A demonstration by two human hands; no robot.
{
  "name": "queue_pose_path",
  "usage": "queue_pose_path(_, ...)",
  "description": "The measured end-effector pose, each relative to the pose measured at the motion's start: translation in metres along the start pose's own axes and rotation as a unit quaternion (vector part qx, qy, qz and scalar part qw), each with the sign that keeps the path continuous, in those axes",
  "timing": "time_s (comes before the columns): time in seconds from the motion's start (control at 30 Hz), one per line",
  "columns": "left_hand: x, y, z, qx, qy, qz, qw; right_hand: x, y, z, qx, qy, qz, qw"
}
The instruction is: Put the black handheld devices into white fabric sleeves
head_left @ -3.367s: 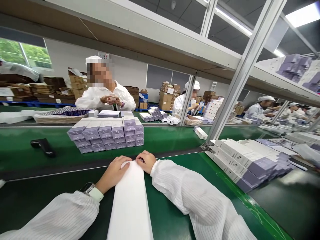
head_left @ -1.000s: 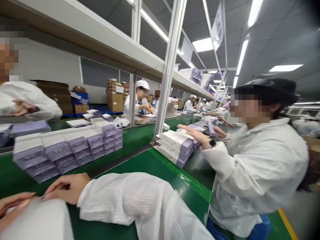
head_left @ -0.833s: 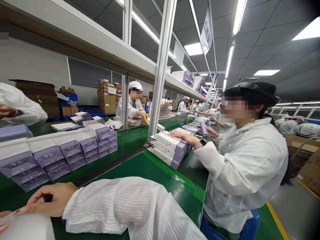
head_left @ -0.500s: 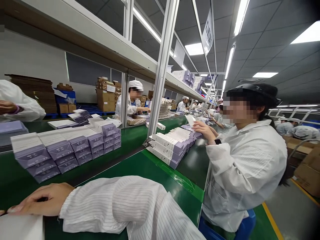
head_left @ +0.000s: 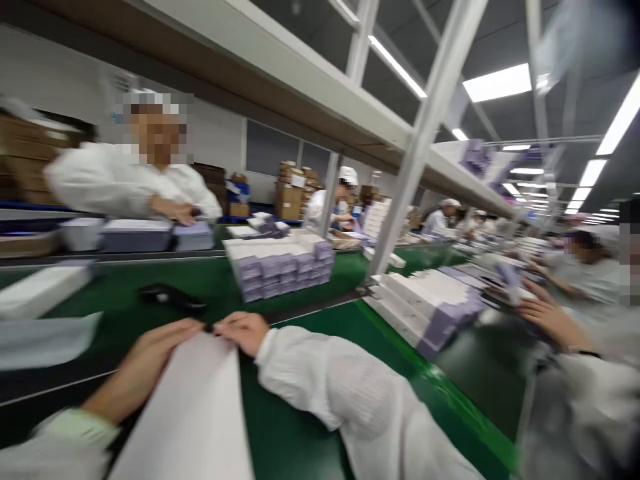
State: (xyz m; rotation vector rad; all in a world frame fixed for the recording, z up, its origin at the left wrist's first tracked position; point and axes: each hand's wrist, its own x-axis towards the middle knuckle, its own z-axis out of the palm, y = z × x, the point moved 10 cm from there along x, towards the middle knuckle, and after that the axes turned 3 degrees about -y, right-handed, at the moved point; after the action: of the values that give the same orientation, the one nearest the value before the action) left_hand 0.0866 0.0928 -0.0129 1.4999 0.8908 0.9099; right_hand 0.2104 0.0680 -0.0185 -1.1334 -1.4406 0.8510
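Note:
A long white box [head_left: 193, 413] lies in front of me, its far end pointing away; the picture is blurred by motion. My left hand [head_left: 155, 353] runs along its left side, fingers closed at the far left corner. At the far right corner, my right hand [head_left: 244, 330] pinches the end of the box with bent fingers. The fingertips of both hands almost meet there, and the small detail between them cannot be made out. Beyond them, a black object [head_left: 173, 298], blurred, rests on the green belt [head_left: 125, 277].
Purple-and-white cartons [head_left: 280, 263] are stacked across the belt, with another pile [head_left: 425, 303] at the right. A white box [head_left: 47, 290] and a pale sheet [head_left: 50, 340] lie left. A metal post [head_left: 425, 133] rises ahead. Co-workers' hands [head_left: 175, 210] [head_left: 550, 313] are nearby.
My view has swung left, so the scene has shifted rightward. My left hand, the whole white box and a co-worker opposite have come into view. My right hand remains at the box's far end.

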Motion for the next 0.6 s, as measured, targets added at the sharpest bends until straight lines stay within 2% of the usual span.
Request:
queue_pose_path(0.07,-0.007,0.001,0.015,-0.062,-0.101,0.0,0.993,0.001,-0.017,-0.005,-0.049,0.017,-0.058,0.997)
queue_pose_path(0.17,-0.012,0.004,0.025,-0.095,-0.13,0.012,0.987,0.012,-0.039,-0.001,-0.142,0.006,-0.115,0.983)
queue_pose_path(0.27,-0.015,0.007,0.031,-0.095,-0.13,0.028,0.986,0.036,-0.043,0.014,-0.24,-0.002,-0.121,0.963)
queue_pose_path(0.33,-0.017,0.009,0.031,-0.096,-0.127,0.038,0.987,0.057,-0.031,0.022,-0.299,0.004,-0.089,0.95)
queue_pose_path(0.4,-0.016,0.01,0.03,-0.096,-0.126,0.044,0.986,0.077,-0.008,0.025,-0.314,0.009,-0.02,0.949)
queue_pose_path(0.5,-0.014,0.01,0.029,-0.072,-0.127,0.051,0.988,0.098,0.022,0.026,-0.26,0.009,0.054,0.964)
queue_pose_path(0.6,-0.013,0.011,0.027,-0.038,-0.128,0.05,0.99,0.11,0.028,0.018,-0.183,0.02,0.075,0.98)
